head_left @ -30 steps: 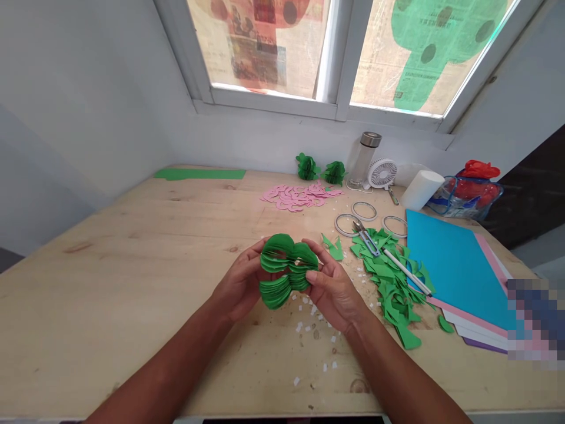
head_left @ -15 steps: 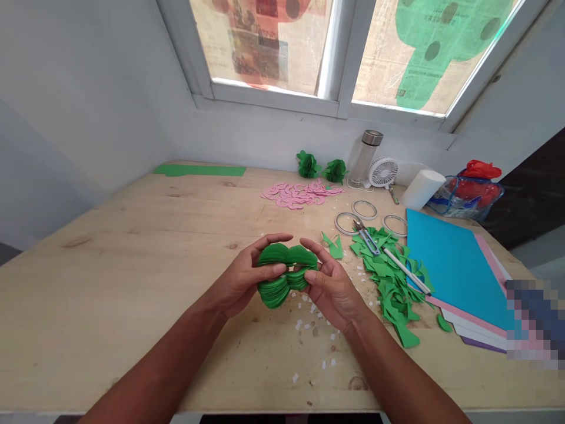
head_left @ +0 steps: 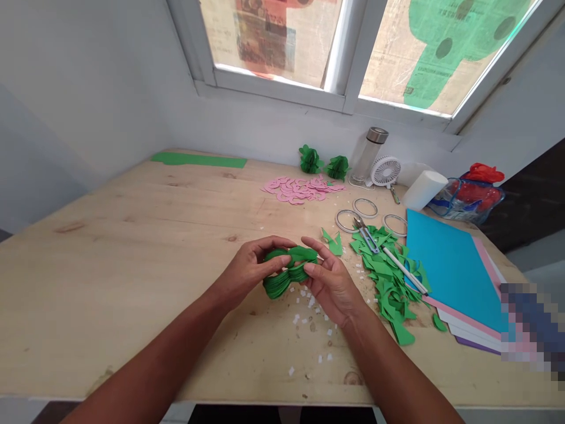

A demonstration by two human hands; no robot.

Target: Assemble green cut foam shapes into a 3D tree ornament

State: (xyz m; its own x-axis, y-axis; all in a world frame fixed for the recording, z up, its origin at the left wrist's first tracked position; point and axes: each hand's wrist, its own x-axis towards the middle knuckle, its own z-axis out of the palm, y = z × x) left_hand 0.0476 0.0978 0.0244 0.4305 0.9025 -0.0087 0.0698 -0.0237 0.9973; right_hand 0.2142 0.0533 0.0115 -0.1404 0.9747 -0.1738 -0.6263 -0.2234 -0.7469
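Between my two hands is a layered green paper cutout stack (head_left: 279, 284) with rounded lobes, held above the table. My left hand (head_left: 249, 268) grips its left side, thumb on the near face and fingers curled over the top. On the right side, my right hand (head_left: 331, 282) pinches the stack with the thumb in front, its index finger raised behind. A gap shows between the upper and lower layers. Parts of the stack are hidden by my fingers. Small white paper bits (head_left: 311, 301) lie on the table below.
Green paper scraps (head_left: 392, 300) lie to the right, with thread snips (head_left: 366, 235) and a white pen (head_left: 404, 270) on them. Beyond are tape rolls (head_left: 365, 207), pink cutouts (head_left: 300, 191), two green paper ornaments (head_left: 310, 160), a bottle (head_left: 366, 156), a fan (head_left: 386, 172) and blue sheets (head_left: 454, 265).
My left thumb and fingers have shifted right over the upper layers, covering more of them. The stack has tilted, and the gap between its layers looks narrower. The camera view has shifted slightly.
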